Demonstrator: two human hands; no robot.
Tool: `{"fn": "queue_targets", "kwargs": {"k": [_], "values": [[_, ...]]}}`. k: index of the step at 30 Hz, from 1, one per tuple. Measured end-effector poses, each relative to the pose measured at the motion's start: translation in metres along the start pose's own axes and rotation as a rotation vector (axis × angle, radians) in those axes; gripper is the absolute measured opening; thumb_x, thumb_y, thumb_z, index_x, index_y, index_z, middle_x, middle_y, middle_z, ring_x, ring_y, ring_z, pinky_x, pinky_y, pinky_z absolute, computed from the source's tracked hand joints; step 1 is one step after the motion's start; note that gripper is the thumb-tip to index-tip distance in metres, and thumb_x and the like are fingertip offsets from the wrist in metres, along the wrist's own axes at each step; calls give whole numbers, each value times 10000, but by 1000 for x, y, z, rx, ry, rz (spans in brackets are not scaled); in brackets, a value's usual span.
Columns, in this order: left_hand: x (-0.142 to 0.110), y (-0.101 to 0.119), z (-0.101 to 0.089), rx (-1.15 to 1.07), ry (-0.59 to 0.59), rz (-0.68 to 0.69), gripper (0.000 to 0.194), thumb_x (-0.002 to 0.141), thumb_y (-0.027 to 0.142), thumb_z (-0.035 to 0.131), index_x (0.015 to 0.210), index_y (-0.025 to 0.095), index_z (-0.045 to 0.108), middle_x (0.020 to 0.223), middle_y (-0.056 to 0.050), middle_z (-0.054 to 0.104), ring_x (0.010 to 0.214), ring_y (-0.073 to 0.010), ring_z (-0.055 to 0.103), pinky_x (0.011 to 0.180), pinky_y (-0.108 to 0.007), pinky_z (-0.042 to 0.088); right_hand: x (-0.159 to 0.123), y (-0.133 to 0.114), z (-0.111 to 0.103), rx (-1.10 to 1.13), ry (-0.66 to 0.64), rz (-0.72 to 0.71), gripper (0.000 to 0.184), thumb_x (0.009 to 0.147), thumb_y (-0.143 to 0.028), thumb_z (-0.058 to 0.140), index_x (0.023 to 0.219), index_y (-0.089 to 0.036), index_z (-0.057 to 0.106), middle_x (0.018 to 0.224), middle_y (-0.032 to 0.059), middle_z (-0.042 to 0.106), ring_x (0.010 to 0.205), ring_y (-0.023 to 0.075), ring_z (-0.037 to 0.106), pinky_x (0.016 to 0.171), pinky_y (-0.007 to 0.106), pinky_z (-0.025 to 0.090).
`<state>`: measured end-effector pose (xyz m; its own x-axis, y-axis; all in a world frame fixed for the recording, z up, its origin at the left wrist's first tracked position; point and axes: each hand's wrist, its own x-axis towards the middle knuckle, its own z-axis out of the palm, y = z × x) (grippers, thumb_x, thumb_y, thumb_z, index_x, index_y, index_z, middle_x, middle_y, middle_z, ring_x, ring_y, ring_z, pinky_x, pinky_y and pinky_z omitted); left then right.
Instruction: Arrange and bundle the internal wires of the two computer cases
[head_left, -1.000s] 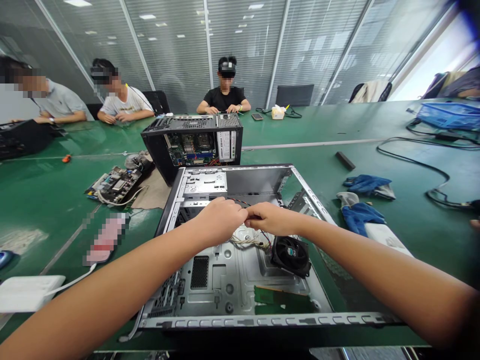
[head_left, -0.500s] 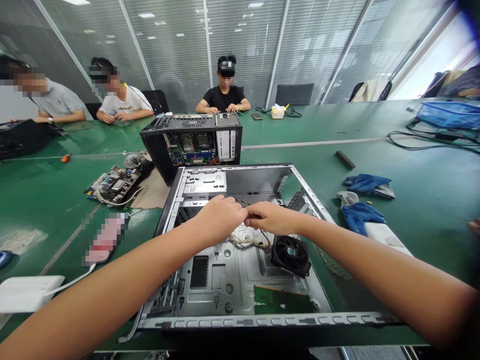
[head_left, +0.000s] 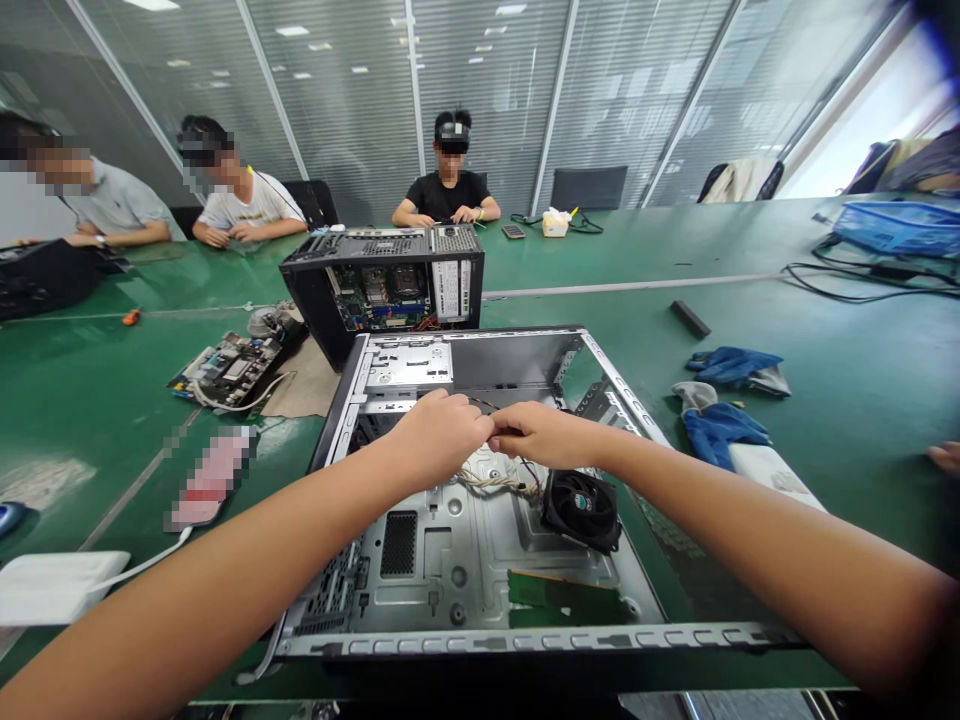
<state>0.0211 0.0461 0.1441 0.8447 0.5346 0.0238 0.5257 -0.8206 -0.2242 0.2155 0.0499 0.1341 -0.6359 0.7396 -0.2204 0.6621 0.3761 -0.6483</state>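
Observation:
My left hand [head_left: 444, 432] and my right hand [head_left: 536, 432] meet over the open computer case [head_left: 465, 640], fingertips close together. Both are closed in a pinch on a thin dark cable [head_left: 529, 466], mostly hidden by the fingers. Part of it shows just behind the hands; another stretch runs down from the right hand toward a black cooling fan [head_left: 581, 508]. Twisted pale wires [head_left: 491, 484] lie under the hands on the case floor. At the near right inside the case is a green memory stick [head_left: 562, 598].
Behind stands a second computer case [head_left: 382, 250]. A circuit board [head_left: 229, 368] and a phone [head_left: 214, 478] lie left, a white charger [head_left: 60, 588] nearer. Blue gloves [head_left: 724, 432] and a dark bar [head_left: 690, 319] are right. Several people sit around the table [head_left: 600, 262].
My hands stay almost still above the case, with only a slight shift. At the far right edge, another person's fingertips reach slightly further into view.

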Motion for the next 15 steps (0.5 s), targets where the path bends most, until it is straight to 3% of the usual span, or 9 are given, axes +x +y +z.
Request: {"fn": "queue_targets", "kwargs": {"k": [15], "values": [[1, -1, 3, -41, -99, 11, 144, 812, 65, 556, 906, 160, 609, 812, -61, 696, 807, -206, 642, 644, -311, 365, 1, 2, 1, -3, -33, 21, 132, 887, -217, 483, 780, -169, 542, 743, 11, 580, 679, 137, 467, 641, 276, 350]]}}
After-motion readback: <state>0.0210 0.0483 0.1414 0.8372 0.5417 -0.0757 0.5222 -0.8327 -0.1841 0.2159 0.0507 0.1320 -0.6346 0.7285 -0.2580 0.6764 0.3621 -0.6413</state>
